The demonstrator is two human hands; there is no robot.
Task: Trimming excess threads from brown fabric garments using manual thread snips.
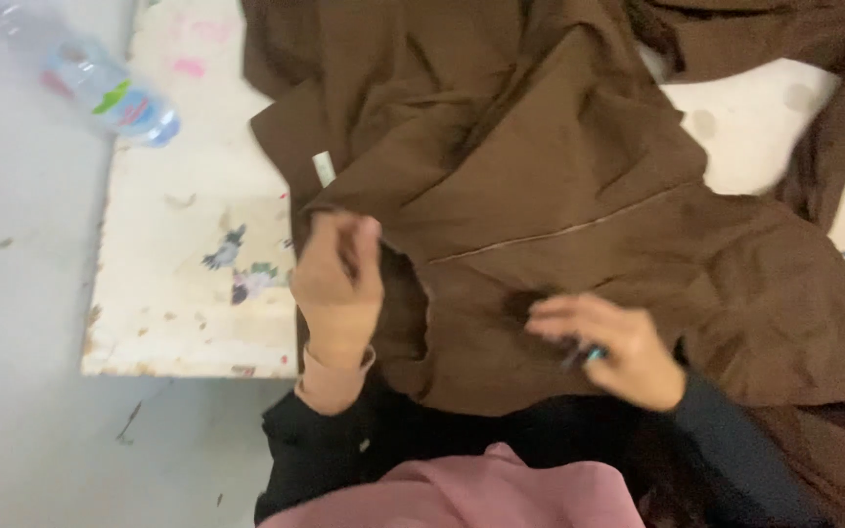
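A person's two bare hands work a large brown garment [579,196] spread over a pale, paint-stained table [188,284], seen from a head-worn camera looking down. The cloth fills the frame from about 11 o'clock round to 5 o'clock, heaped in folds, with a lighter seam line running across its middle and a small white tag [323,168] showing near its left edge.

The left hand [336,284], at about 8 o'clock of the frame's centre, is curled into a loose fist, fingers drawn together and pinched on the garment's left edge, which rises slightly where it is gripped. A pink cuff sits at the wrist above a black sleeve.

The right hand [603,347], at about 5 o'clock of centre, lies palm down on the brown cloth with fingers partly spread and pointing toward 9 o'clock. A small blue-tipped object [589,354] shows at the fingers; motion blur makes it impossible to tell what it is, or whether the fingers close on it or only rest beside it.

A clear plastic water bottle [110,93] with a coloured label lies on its side at 10 o'clock, well apart from both hands, on the grey floor [22,323] just beside the table's left edge. Pink fabric [481,494] shows at 6 o'clock, nearest the camera.
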